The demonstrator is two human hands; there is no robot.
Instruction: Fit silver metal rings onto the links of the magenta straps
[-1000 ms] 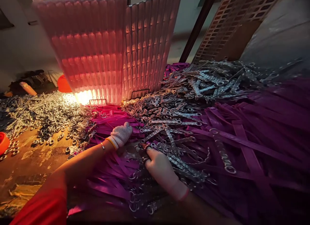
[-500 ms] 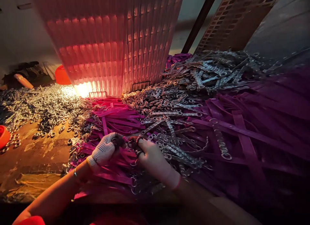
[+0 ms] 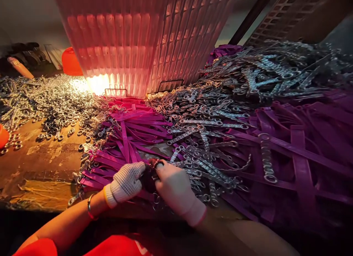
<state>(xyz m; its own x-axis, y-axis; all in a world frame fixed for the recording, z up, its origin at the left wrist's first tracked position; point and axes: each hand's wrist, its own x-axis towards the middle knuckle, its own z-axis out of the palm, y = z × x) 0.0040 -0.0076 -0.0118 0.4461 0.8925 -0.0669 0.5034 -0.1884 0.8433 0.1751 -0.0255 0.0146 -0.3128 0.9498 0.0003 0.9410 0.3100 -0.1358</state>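
My left hand (image 3: 127,182), in a white dotted glove with dark fingertips, is closed in a pinch. My right hand (image 3: 176,188), in a plain pale glove with dark fingertips too, is curled closed against it. The fingertips meet, and whatever they grip is hidden among the dark fingers. Just beyond the hands lies a heap of flat purple straps (image 3: 140,120), several with metal ring pieces at their ends. Right of my right hand are silvery chain-like pieces with ringed ends (image 3: 202,162).
Ribbed translucent panels (image 3: 116,35) stand behind the heaps, lit from below near an orange-red lamp shade (image 3: 71,61). Small metal rings (image 3: 63,109) cover the left of the worn wooden table (image 3: 41,158). More purple straps (image 3: 300,167) and a metal pile (image 3: 275,70) fill the right.
The view has shifted, so the heaps sit further right in it. My hands have come closer together and lower, toward the table's near edge, fingertips now touching.
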